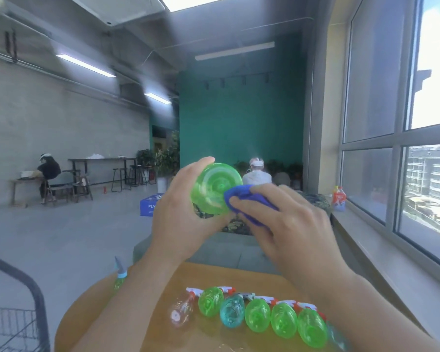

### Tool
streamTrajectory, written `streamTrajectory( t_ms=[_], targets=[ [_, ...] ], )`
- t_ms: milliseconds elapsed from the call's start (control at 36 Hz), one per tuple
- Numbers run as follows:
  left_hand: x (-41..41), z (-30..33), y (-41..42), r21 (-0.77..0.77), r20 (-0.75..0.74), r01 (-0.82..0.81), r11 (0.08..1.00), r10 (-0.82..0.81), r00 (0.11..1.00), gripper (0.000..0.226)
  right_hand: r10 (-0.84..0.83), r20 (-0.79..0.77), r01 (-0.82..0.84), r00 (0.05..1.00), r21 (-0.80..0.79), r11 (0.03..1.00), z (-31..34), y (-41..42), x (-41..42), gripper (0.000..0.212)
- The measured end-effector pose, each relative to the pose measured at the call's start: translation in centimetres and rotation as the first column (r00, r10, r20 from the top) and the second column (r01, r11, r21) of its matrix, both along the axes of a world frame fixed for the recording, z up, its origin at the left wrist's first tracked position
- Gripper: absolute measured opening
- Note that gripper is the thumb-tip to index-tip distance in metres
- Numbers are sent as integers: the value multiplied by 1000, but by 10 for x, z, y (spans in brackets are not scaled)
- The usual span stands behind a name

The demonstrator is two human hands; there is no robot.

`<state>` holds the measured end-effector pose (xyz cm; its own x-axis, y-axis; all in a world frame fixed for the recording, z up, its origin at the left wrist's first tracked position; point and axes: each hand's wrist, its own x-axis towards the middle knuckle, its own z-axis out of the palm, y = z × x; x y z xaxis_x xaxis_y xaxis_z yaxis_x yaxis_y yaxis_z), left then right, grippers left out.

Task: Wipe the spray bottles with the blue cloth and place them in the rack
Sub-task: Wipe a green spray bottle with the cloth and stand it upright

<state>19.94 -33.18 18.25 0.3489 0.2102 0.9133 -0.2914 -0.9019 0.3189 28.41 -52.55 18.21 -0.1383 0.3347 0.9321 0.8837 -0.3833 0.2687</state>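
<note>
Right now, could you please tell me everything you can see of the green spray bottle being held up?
The green spray bottle looks like translucent ribbed plastic, raised above the table with its round base facing the camera, its head hidden. The left hand grips its body; the right hand presses the blue cloth against its right side.

A blue box on the floor reads "PLY", cut off.
</note>
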Motion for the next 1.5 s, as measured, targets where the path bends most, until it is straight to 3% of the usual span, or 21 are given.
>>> streamTrajectory(
  t_ms=[222, 472, 667, 917, 1194, 1333, 1500],
  targets=[
    [-7, 1, -11, 45, -20, -2, 999, 3, 1000, 92, 8, -5, -8, 1000, 74, 997, 26, 10, -15, 32],
    [-27, 3, 3, 7, 25, -3, 1000, 2, 1000, 92, 67, 92, -60, 994, -70, 996, 12, 12, -25, 33],
    [-38, -5, 6, 7, -11, -41, 999, 41, 999, 92, -9, 25, 8, 1000, 31, 1000, 20, 18, -31, 26],
    [-53, -7, 23, -24, -18, -48, 999, 48, 999, 97, 97, 65, -95, 993, -43, 995, 17, 47, -54, 39],
    [-58, -15, 36, -43, -30, -47, 998, 45, 999, 90, 131, 42, -130, 990, -31, 991, 14, 56, -43, 25],
    [-56, -25, 48, -81, -68, -34, 996, 28, 997, 93, 327, -262, -296, 908, 150, 943, 17, 66, -33, 20],
    [-47, -46, 75, -148, -103, -2, 989, -13, 995, 97, 278, -631, -308, 725, 64, 949, 0, 96, -15, 22]
  ],
)
